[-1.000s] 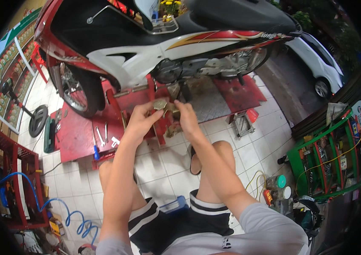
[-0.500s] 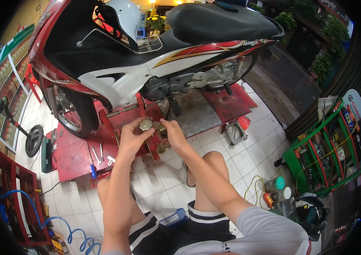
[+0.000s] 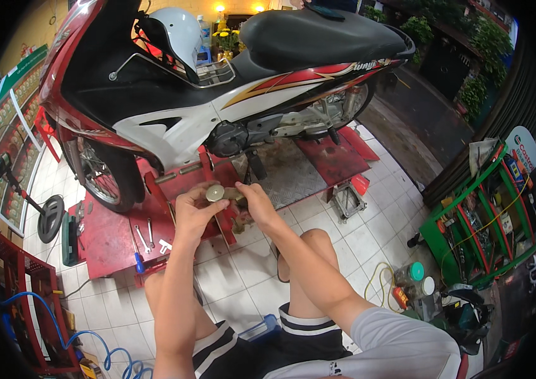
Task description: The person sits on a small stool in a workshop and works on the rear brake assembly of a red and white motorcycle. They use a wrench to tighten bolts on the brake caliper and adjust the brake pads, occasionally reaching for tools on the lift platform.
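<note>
Turned slightly since the earlier frame: metal disc [image 3: 215, 193], outline rounder | wrenches [image 3: 142, 238] on red bench [image 3: 107, 234], left of left grip | left grip [image 3: 192, 207] clasping disc | right grip [image 3: 259, 202], just right of disc, pinching brownish cloth [image 3: 240, 222]
</note>
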`<state>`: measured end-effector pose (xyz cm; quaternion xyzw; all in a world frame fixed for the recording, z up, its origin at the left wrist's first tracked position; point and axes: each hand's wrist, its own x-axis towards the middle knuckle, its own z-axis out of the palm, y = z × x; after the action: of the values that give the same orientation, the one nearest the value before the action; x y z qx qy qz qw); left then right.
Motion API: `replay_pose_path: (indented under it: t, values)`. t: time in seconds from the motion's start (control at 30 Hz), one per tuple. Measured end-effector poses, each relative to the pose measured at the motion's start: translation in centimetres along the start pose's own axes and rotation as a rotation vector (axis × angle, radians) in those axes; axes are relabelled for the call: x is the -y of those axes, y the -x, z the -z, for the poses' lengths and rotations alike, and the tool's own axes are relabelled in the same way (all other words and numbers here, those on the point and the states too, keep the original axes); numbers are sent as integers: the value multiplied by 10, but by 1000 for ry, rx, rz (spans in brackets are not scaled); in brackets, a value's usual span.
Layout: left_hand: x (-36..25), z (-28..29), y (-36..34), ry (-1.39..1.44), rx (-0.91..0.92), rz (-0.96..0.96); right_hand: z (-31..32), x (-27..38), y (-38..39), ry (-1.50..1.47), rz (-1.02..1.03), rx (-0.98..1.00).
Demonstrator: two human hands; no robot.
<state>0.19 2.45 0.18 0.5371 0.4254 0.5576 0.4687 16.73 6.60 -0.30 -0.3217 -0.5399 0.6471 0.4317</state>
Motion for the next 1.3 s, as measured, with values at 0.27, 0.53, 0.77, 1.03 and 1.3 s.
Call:
replay_pose_path:
  t: [0.27, 0.53, 0.77, 1.03, 1.3]
  values:
    - [-5, -2, 1, 20, -8, 25, -5, -5, -2, 2, -12, -41]
    - [-8, -4, 2, -5, 66, 3, 2, -22, -10, 43, 24, -139]
    - [-5, 1, 4, -45, 111, 11, 0, -17, -7, 63, 50, -7]
    - [5, -4, 10, -50, 212, -24, 15, -7, 5, 83, -25, 74]
    - [5, -18, 5, -64, 117, 23, 23, -11, 7, 98, -50, -48]
